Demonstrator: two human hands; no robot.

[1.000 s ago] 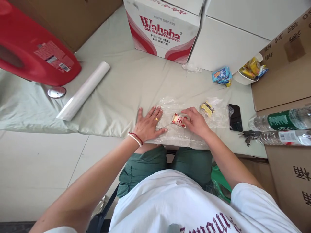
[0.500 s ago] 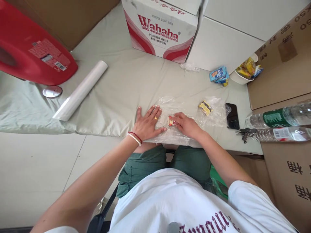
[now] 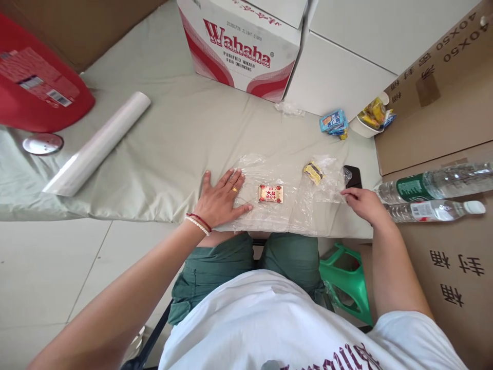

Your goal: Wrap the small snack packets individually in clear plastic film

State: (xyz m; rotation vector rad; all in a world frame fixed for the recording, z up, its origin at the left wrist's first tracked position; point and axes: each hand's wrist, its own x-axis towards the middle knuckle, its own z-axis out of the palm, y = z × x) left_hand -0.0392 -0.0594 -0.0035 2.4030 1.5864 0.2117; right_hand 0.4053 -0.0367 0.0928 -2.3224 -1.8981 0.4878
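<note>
Clear plastic film (image 3: 275,218) lies spread along the table's front edge. On it rests a small red-and-gold snack packet (image 3: 270,193), with a yellow-and-dark wrapped snack (image 3: 313,173) to its right. My left hand (image 3: 221,198) lies flat with fingers spread, pressing the film's left side. At the film's right end, my right hand (image 3: 364,204) has thumb and fingers pinched together on the edge of the film. It partly covers a black phone (image 3: 353,176).
A white film roll (image 3: 100,141), a round metal lid (image 3: 43,144) and a red jug (image 3: 38,82) are at left. Behind stands a Wahaha carton (image 3: 239,51). Blue snack packets (image 3: 334,122), a white tub (image 3: 364,127) and two plastic bottles (image 3: 412,187) are at right.
My right hand has let go of the red-and-gold packet, leaving it on the film, and moved right to the film's far edge. My left hand stays flat on the film.
</note>
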